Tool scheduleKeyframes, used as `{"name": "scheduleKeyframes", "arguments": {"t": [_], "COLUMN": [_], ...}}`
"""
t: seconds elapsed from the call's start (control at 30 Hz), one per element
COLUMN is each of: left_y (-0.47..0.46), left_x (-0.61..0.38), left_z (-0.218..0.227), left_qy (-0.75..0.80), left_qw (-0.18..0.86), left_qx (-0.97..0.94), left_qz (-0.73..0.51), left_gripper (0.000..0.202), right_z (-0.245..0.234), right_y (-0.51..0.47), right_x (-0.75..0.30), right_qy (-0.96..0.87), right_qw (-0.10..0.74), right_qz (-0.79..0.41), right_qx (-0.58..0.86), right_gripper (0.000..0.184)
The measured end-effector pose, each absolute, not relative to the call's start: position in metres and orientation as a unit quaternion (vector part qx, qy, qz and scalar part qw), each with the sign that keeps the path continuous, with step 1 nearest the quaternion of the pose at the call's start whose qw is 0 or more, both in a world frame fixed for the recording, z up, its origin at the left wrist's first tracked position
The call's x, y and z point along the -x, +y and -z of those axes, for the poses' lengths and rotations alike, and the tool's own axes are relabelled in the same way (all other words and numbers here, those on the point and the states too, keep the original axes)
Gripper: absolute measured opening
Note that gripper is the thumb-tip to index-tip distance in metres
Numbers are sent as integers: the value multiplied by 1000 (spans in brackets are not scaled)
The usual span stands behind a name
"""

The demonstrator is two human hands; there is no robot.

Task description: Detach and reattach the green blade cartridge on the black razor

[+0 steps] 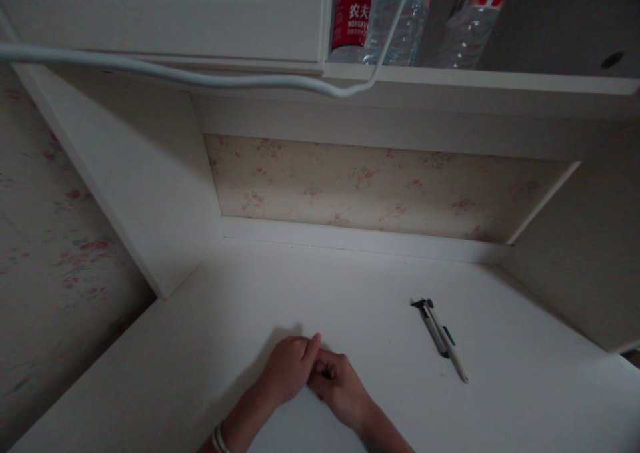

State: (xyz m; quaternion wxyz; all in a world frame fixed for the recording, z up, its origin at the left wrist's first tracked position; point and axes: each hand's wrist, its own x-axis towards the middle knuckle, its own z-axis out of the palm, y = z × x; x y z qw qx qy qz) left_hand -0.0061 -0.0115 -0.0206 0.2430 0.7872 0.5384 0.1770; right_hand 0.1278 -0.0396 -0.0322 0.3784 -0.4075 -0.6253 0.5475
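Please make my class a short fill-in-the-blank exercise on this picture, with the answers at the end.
1. The arm wearing pale bands is the person's ____.
2. The pen-like items lie to the ____ of the left hand and right hand.
3. The wallpaper is printed with ____.
4. The bottle label bearing Chinese characters is mainly ____.

Missing words: left; right; flowers; red.

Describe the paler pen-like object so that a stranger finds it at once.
On the white desk, look right of the person's right hand. There the pen-like object lies beside a darker grey neighbour; it is the paler of the two and reaches nearer the viewer.
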Motion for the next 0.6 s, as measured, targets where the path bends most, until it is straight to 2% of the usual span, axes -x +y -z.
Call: {"name": "scheduleKeyframes", "arguments": {"t": [0.6], "left_y": [-11], "left_x": [6], "left_z": [20], "left_qy": [535], "left_qw": [240], "left_qx": [-790], "left_qz": [-178], "left_gripper": [71], "right_z": [30], "right_y": [-40], "right_x": [-128], "right_qy": [-632], "right_qw": [376], "right_qz": [-537], "right_qx": [413], "right_gripper": [11]}}
